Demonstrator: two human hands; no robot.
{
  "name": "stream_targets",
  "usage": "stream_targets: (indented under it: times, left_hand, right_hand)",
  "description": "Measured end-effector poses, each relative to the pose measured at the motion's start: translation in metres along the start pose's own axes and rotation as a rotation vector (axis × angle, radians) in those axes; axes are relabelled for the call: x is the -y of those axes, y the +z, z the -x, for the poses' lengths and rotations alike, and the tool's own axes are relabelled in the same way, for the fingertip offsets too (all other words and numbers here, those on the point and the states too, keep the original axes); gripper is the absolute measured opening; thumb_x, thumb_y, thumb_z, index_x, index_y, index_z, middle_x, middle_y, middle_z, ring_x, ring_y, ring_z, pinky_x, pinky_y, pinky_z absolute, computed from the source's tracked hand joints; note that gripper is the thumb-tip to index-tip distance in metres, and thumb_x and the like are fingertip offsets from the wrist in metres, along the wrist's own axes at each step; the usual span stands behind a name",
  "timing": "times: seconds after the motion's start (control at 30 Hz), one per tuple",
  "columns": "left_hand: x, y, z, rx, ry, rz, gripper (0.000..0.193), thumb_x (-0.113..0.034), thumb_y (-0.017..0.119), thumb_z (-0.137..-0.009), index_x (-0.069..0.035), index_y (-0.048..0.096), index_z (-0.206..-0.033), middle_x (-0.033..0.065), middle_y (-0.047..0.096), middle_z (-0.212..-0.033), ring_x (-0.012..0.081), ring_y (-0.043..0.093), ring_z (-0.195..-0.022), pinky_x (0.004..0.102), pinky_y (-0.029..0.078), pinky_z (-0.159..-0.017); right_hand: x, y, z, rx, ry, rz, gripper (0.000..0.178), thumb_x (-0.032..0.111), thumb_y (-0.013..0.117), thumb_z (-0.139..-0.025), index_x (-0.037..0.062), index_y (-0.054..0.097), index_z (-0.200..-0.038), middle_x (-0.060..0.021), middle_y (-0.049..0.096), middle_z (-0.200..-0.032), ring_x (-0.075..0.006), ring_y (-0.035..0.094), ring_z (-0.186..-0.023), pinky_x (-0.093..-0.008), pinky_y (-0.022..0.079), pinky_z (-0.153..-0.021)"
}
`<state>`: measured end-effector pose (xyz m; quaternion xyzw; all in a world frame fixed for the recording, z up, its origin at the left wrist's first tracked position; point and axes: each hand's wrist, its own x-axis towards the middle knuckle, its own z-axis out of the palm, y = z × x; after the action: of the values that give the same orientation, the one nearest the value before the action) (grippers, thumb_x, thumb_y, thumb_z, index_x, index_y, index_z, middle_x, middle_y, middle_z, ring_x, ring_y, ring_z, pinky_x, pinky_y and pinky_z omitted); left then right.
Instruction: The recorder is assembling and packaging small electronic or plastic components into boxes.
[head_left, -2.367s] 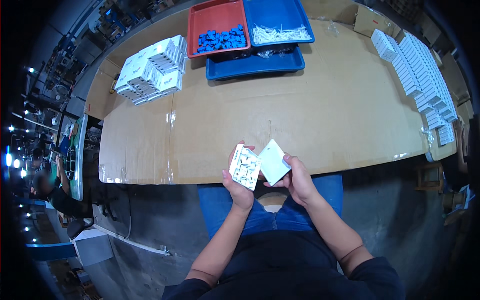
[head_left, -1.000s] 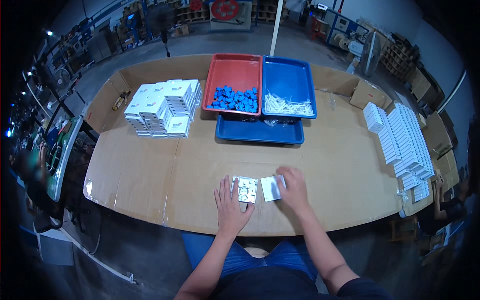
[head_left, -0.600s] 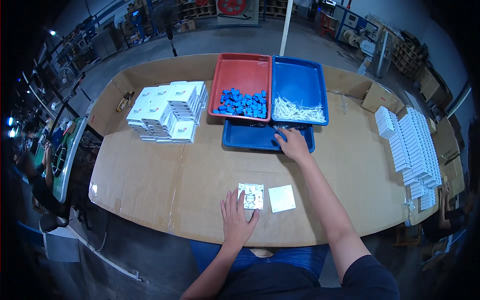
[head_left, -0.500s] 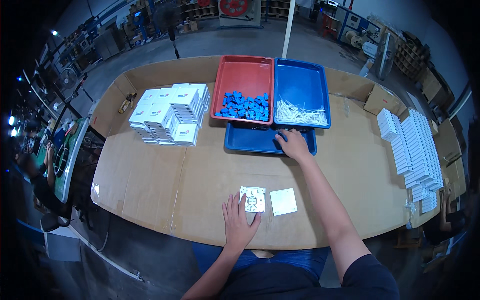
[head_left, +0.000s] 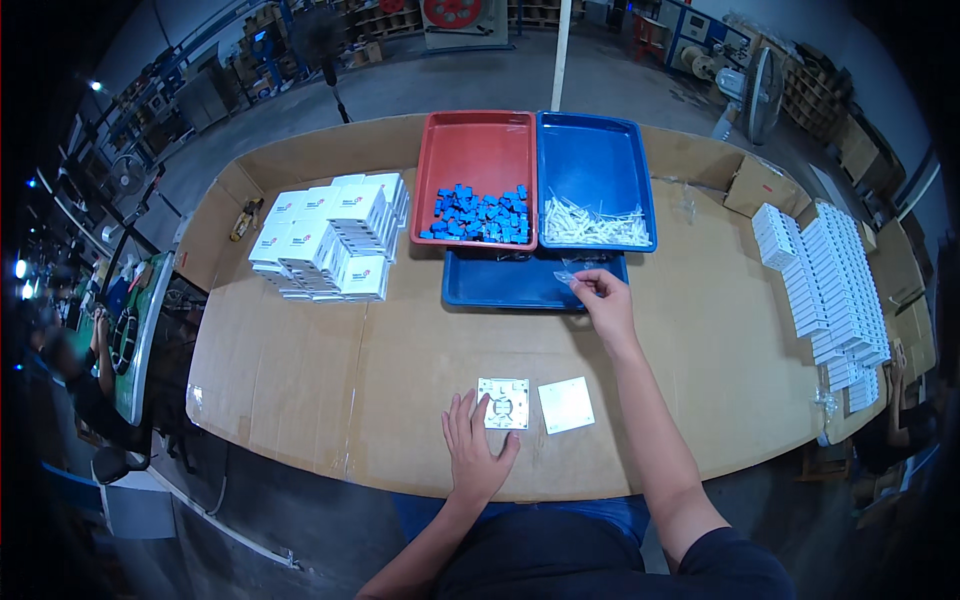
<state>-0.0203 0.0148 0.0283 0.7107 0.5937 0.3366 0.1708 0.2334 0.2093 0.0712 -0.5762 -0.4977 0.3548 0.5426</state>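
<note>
On the cardboard-covered table, a white square base with a round moulded middle (head_left: 505,410) lies face up. My left hand (head_left: 475,450) is spread beside it, fingers stretched, with fingertips at its left edge. Just to the right lies a flat white square cover plate (head_left: 566,405). Over the front edge of the lower blue tray (head_left: 500,280), my right hand (head_left: 606,303) is closed, thumb and forefinger pinching a small clear plastic bag (head_left: 566,286). Whatever the bag contains is too small to make out.
Behind stand a red tray (head_left: 475,150) of blue small parts (head_left: 480,215) and a blue tray (head_left: 595,150) of white plugs (head_left: 592,225). Stacked white boxes (head_left: 330,235) rise at left; rows of white pieces (head_left: 825,290) line the right. A cardboard wall (head_left: 690,150) edges the table.
My right hand has drawn back from inside the lower blue tray, and a small clear plastic bag now shows in its fingers. The left hand stays at the base.
</note>
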Motion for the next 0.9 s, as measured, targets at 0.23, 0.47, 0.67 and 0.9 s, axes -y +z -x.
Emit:
stream_targets:
  times: [0.23,0.47,0.67,0.9]
  left_hand:
    - [0.002,-0.002,0.004,-0.058,0.007,0.062,0.067,-0.024,0.077,-0.088,-0.004,0.051,-0.147,0.0209,0.046,-0.153,0.0446,0.034,-0.149,0.0609,0.023,-0.123]
    - [-0.033,-0.012,-0.027,-0.014,-0.209,0.745,0.048,-0.013,0.077,-0.093,0.000,0.059,-0.135,0.0155,0.065,-0.129,0.0241,0.065,-0.112,0.0371,0.050,-0.099]
    - [-0.045,-0.001,-0.053,0.010,-0.370,0.832,0.026,-0.016,0.072,-0.101,0.003,0.068,-0.119,0.0025,0.070,-0.091,0.0074,0.064,-0.081,0.0240,0.052,-0.072]
    - [-0.036,-0.008,-0.062,0.091,-0.497,1.096,0.019,-0.015,0.066,-0.106,0.002,0.069,-0.113,-0.0011,0.069,-0.089,0.0024,0.060,-0.076,0.0201,0.048,-0.066]
  right_hand:
    - [0.030,-0.002,0.067,0.084,0.264,-0.396,0.014,0.010,0.065,-0.103,-0.0005,0.074,-0.101,-0.0037,0.073,-0.087,-0.0061,0.057,-0.070,-0.0224,0.048,-0.067]
    - [0.039,0.014,0.135,0.196,0.359,-0.443,0.014,0.007,0.064,-0.103,-0.0033,0.072,-0.107,-0.0093,0.078,-0.091,-0.0059,0.057,-0.070,-0.0217,0.048,-0.066]
    - [0.037,0.010,0.155,0.293,0.330,-0.292,0.013,0.007,0.065,-0.103,-0.0038,0.072,-0.107,-0.0086,0.078,-0.088,-0.0055,0.060,-0.071,-0.0217,0.049,-0.066]
    - [0.029,-0.014,0.146,0.210,0.297,-0.254,0.010,0.006,0.066,-0.101,-0.0023,0.071,-0.103,-0.0071,0.076,-0.087,-0.0061,0.064,-0.074,-0.0221,0.051,-0.068]
